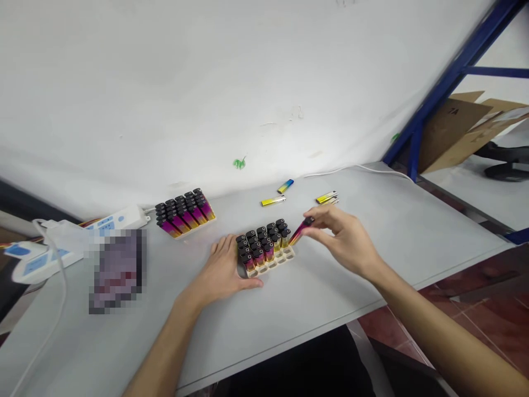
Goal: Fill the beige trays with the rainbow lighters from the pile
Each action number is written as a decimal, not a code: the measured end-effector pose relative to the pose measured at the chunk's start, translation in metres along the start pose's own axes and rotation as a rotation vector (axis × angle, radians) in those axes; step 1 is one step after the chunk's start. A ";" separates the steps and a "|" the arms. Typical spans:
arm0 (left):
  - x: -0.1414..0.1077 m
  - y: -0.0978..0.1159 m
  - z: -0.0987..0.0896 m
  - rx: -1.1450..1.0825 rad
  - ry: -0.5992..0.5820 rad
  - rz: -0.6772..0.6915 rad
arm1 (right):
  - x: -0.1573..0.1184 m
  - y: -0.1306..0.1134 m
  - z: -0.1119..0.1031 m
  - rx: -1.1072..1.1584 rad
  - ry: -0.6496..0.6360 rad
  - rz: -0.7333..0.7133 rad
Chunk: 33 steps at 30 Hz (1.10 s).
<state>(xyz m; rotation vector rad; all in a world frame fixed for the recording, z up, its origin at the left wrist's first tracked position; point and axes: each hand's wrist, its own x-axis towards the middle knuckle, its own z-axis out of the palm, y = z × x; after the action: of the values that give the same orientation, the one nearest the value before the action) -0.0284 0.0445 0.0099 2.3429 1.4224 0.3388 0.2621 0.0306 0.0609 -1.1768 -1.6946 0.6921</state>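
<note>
A pale tray (273, 267) stands on the table with upright lighters (268, 249) in purple, gold and clear-yellow, all with black tops. Bare slots show along its front row. My left hand (221, 270) grips the tray's left end, with the thumb along the front and the fingers at the back corner. Between thumb and fingertips, my right hand (341, 234) pinches a purple-and-gold lighter (298, 232). That lighter is tilted, its black top in the fingers and its lower end close to the tray's right end.
A second tray (198, 227) packed with purple lighters stands back left. Loose lighters lie by the wall: a yellow one (271, 202), a blue-yellow one (285, 186) and more yellow ones (326, 197) at right. Power strips (111, 220) and a white cable (61, 298) occupy the left. A blue frame (438, 88) rises at right.
</note>
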 end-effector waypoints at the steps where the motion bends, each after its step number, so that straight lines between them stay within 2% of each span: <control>1: 0.000 0.000 0.001 0.009 -0.001 -0.002 | -0.004 -0.001 0.006 -0.048 -0.027 -0.024; 5: -0.001 -0.001 0.003 0.003 0.003 -0.004 | -0.014 0.004 0.032 -0.219 -0.133 -0.111; 8: -0.001 -0.002 0.003 -0.013 0.006 -0.008 | -0.017 0.008 0.044 -0.387 -0.174 -0.154; 13: 0.000 -0.002 0.003 -0.024 0.009 -0.004 | -0.019 0.004 0.045 -0.642 -0.224 -0.164; 16: 0.000 -0.004 0.004 -0.033 0.014 -0.002 | -0.012 -0.001 0.036 -0.665 -0.162 -0.164; 18: 0.000 -0.005 0.004 -0.038 0.010 -0.006 | 0.004 -0.001 0.026 -0.655 -0.069 -0.115; 21: 0.000 -0.005 0.004 -0.037 0.000 -0.021 | 0.049 0.012 0.016 -0.669 0.025 0.027; 23: 0.000 -0.005 0.003 -0.029 -0.006 -0.028 | 0.087 0.028 0.016 -0.693 -0.009 0.122; 25: 0.000 -0.003 0.001 -0.021 -0.010 -0.029 | 0.123 0.049 0.023 -0.729 -0.096 0.241; 27: 0.001 -0.002 -0.001 -0.016 -0.014 -0.032 | 0.149 0.069 0.033 -0.746 -0.134 0.312; 30: 0.002 -0.001 -0.003 -0.017 -0.019 -0.052 | 0.167 0.092 0.041 -0.772 -0.138 0.402; 33: 0.002 -0.001 -0.003 -0.022 -0.030 -0.055 | 0.166 0.103 0.036 -0.781 -0.117 0.455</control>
<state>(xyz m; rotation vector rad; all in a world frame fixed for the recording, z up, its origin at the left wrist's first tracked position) -0.0298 0.0473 0.0122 2.2773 1.4585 0.3013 0.2524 0.2248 0.0221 -2.1457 -1.8731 0.3527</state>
